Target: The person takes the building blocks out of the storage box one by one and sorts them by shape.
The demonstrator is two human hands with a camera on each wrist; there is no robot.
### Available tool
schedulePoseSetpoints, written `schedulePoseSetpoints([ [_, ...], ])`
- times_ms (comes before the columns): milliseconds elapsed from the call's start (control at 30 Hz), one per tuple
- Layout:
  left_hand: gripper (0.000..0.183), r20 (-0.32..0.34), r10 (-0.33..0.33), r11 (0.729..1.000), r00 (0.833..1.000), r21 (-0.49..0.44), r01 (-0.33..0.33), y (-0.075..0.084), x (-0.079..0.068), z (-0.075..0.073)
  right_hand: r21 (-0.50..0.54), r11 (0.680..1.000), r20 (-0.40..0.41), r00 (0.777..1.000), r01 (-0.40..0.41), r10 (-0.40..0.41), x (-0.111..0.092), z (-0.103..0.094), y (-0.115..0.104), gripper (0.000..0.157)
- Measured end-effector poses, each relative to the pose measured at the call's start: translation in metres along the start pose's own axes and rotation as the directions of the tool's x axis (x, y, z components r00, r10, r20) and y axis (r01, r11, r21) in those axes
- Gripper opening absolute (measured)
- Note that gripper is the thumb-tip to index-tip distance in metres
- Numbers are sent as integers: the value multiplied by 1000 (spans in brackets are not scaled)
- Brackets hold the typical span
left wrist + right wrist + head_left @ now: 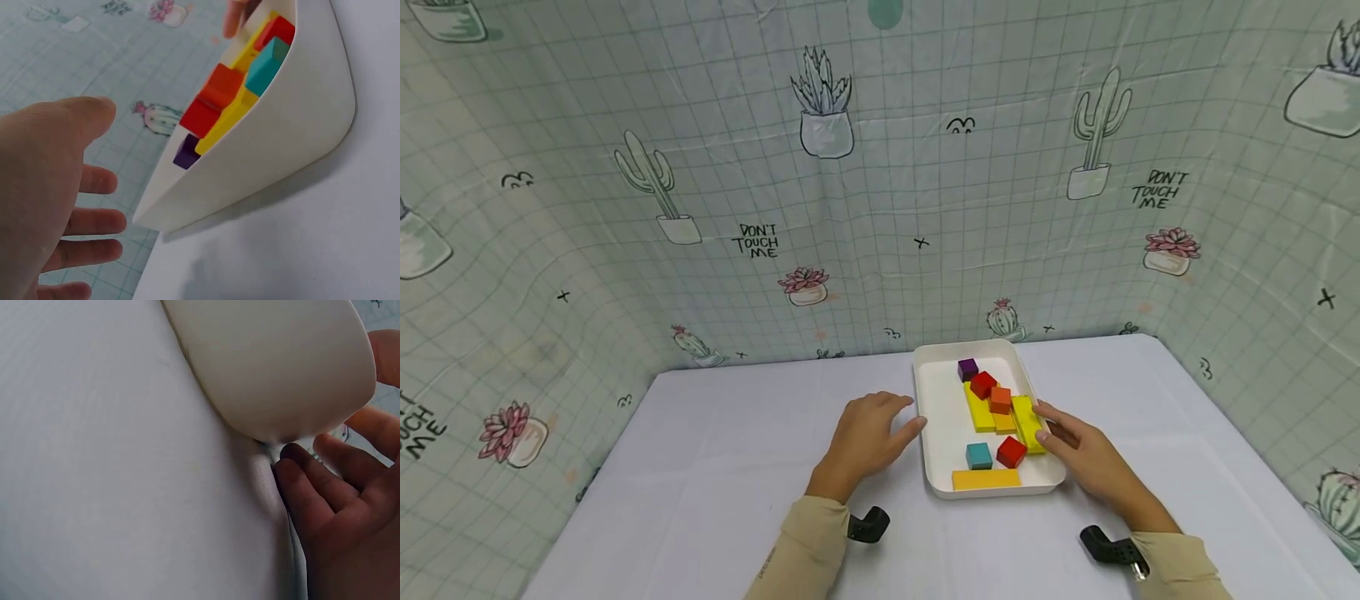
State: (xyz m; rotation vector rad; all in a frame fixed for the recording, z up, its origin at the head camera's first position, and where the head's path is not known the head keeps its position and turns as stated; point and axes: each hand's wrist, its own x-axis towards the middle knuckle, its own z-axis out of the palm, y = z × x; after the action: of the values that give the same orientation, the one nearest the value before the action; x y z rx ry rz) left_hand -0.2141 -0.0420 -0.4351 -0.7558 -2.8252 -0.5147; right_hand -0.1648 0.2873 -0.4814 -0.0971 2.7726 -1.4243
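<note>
A white rectangular tray (942,417) holds several coloured blocks on the table. My left hand (867,435) hovers off the tray's left wall, its thumb near the rim in the head view; the left wrist view shows its fingers spread and a gap to the tray (275,144). At the tray's right wall my right hand (1093,467) grips the edge, thumb over the rim beside a yellow block (1027,425). In the right wrist view the other fingers (306,494) curl by the outer wall of the tray (281,369), fingertips partly hidden.
Inside the tray lie a purple cube (967,370), red cubes (1011,452), an orange cube (1000,400), a teal cube (979,456) and a long amber block (987,480). A white cloth covers the table (715,467); a patterned curtain (880,192) stands behind it.
</note>
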Motion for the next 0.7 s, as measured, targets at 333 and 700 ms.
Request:
schedulePoseSetpoints([
  [333, 39, 49, 46, 996, 998, -74, -42, 18, 12, 7, -2, 998, 22, 998, -64, 64, -2, -1, -1, 62],
  [700, 43, 286, 41, 934, 957, -352, 65, 28, 37, 12, 8, 999, 109, 993, 52, -52, -2, -13, 5, 66],
])
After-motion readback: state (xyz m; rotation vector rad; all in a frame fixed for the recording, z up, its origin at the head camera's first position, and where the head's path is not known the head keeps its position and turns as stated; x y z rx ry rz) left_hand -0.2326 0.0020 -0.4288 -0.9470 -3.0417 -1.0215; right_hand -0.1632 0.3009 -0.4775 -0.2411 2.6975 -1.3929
